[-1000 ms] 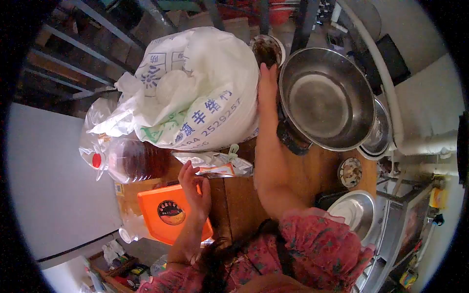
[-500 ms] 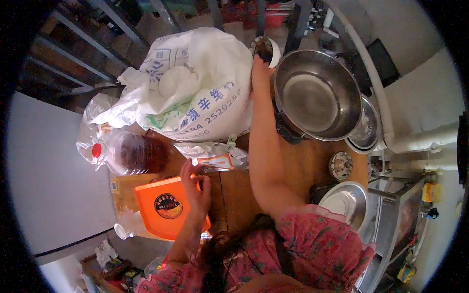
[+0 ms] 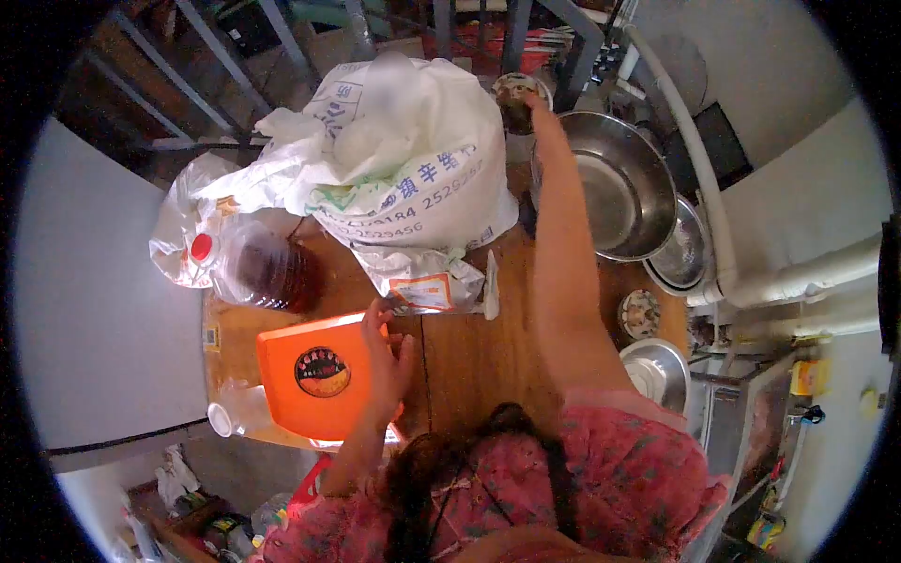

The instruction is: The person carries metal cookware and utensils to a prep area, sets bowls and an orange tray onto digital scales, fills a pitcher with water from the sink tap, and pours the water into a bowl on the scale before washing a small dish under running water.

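My right arm stretches to the far side of the table, and my right hand [image 3: 542, 111] is at the right part of a small bowl [image 3: 511, 91] with dark contents. Its fingers are too small and unclear to read. Over the right edge of an orange tray [image 3: 282, 375] with a round black logo is my left hand [image 3: 387, 358], fingers apart and holding nothing. A silver packet with an orange-bordered label [image 3: 419, 292] lies just beyond it. The big white printed sack [image 3: 432, 159] stands between my left hand and the bowl.
A steel pot [image 3: 615, 192] stands on the right, with another metal basin [image 3: 683, 249] beside it. Nearer are a patterned small dish [image 3: 640, 314] and a steel bowl [image 3: 668, 368]. On the left are a red-capped jug [image 3: 258, 267] and a clear plastic cup [image 3: 242, 411]. Metal railings run behind.
The view has shifted, and my right arm now leans further right, across the pot's left side. My right hand has moved from the bowl's near edge to its right part. My left hand stays by the tray.
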A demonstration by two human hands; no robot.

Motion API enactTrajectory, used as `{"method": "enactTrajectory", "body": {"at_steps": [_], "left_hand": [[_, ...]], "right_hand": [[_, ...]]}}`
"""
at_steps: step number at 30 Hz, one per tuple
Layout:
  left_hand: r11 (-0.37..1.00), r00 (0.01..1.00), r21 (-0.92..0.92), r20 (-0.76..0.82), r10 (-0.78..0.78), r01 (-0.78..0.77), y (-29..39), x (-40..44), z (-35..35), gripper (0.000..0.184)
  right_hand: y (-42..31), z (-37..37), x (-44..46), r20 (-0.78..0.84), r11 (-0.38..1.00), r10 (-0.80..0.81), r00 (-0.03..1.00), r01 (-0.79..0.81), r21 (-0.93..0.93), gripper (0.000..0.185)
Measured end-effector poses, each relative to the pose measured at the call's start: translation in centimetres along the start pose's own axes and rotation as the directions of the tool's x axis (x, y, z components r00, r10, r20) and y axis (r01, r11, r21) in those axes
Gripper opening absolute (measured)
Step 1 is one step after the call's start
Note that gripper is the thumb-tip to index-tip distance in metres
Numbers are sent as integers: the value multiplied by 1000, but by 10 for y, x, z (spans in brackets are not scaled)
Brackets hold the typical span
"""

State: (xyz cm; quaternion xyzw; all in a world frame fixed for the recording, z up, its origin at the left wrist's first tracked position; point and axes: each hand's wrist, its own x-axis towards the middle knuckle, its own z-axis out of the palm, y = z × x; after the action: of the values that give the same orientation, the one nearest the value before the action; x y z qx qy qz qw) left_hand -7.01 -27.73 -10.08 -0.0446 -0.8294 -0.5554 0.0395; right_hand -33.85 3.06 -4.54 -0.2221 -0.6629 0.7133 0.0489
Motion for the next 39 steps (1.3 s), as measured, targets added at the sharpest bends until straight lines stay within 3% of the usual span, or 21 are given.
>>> {"method": "enactTrajectory", "body": {"at_steps": [3, 4, 7, 8, 10, 11, 12, 14, 15, 16, 19, 20, 24, 27, 30, 33, 36, 39], "left_hand": [[999, 1000, -37, -6, 21, -22, 2, -7, -2, 62], [997, 999, -65, -2, 35, -35, 5, -9, 0, 62], [990, 989, -98, 99, 111, -102, 31, -9, 8, 60], [981, 979, -135, 130, 157, -140, 40, -9, 11, 60], [955, 951, -212, 188, 246, -205, 59, -10, 24, 59], [942, 944, -286, 224, 242, -174, 66, -9, 32, 60], [925, 935, -356, 262, 239, -136, 72, -6, 42, 61], [849, 914, -522, 300, 274, -83, 74, 4, 73, 60], [787, 907, -602, 396, 147, 135, 95, 0, 78, 59], [683, 866, -643, 500, 32, 346, 117, -7, 83, 57], [799, 735, -498, 670, 107, 338, 125, -45, 109, 54], [774, 676, -527, 714, 181, 350, 117, -60, 123, 53], [840, 515, -402, 839, 178, 365, 122, -144, 167, 53], [935, 374, -236, 919, 125, 266, 154, -202, 190, 53], [939, 255, -212, 956, 143, 271, 187, -274, 210, 53], [951, 104, -155, 986, 132, 267, 189, -339, 248, 59], [965, -39, -87, 994, 99, 249, 210, -414, 279, 60], [900, -187, 78, 982, 5, 430, 238, -501, 315, 57]], "right_hand": [[-2, -33, -5, 45, 992, -27, 999, 21, 121, 49], [-50, -28, -91, 30, 988, -12, 999, 7, 152, 46], [-18, -75, -79, 93, 987, -17, 996, 2, 160, 41], [-17, -87, -98, -37, 992, 95, 995, -92, 84, 38], [-8, -109, -139, 87, 987, 76, 993, -87, 133, 37], [0, -119, -164, 145, 983, 61, 988, -85, 163, 37], [-16, -116, -223, 183, 983, -55, 982, 85, -161, 40], [3, -132, -264, 227, 992, 57, 972, -81, 101, 41], [17, -141, -289, 249, 957, 110, 962, -170, 236, 41], [20, -148, -322, 355, 960, 115, 928, -196, 201, 44], [50, -172, -396, 218, 949, 247, 944, -281, 143, 43], [51, -181, -426, 163, 949, 196, 967, -229, 215, 40], [96, -236, -510, -89, 934, 253, 963, -219, 284, 36], [109, -276, -583, -128, 907, 300, 945, -242, 345, 39], [138, -320, -656, -346, 939, 267, 899, -163, 302, 40], [140, -345, -731, -406, 952, 198, 892, -76, 297, 42], [155, -386, -801, -536, 952, 209, 818, -44, 304, 44], [187, -449, -872, -605, 954, 59, 794, 133, 267, 44]]}}
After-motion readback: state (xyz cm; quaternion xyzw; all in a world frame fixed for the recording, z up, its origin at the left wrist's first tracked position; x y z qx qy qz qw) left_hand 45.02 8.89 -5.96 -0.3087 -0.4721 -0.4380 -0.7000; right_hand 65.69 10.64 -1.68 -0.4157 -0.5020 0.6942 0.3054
